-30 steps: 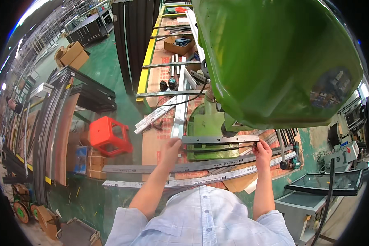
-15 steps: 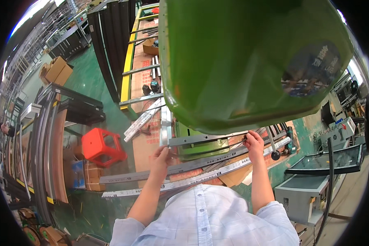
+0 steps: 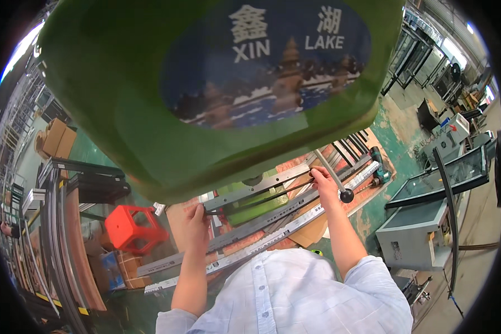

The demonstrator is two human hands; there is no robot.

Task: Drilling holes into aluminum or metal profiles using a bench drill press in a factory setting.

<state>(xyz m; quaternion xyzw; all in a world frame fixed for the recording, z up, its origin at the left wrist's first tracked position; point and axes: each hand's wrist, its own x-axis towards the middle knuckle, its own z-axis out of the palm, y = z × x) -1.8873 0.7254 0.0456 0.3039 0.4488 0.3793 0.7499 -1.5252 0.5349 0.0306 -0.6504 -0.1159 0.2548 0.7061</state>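
A thin dark strip (image 3: 268,197) runs between my two hands under a large green machine housing (image 3: 128,150). My left hand (image 3: 196,224) pinches its left end beside the grey metal bar (image 3: 228,201) of the machine. At the other end, my right hand (image 3: 324,185) has its fingertips closed on the strip. Close to that hand, a metal lever with a black ball knob (image 3: 346,195) slants down. Part of the green machine base (image 3: 250,209) shows below the bar. The housing hides whatever is above the strip.
Long grey metal profiles (image 3: 228,236) and a white-wrapped profile (image 3: 278,240) lie on the bench in front of me. A teal power drill (image 3: 379,172) rests at the right. A red stool (image 3: 132,228) stands left, near stacked dark frames (image 3: 64,222).
The view has shifted, so the green housing covers more of the left side and its blue oval sticker shows in full. Both hands still hold the strip, now slanting up more toward the right.
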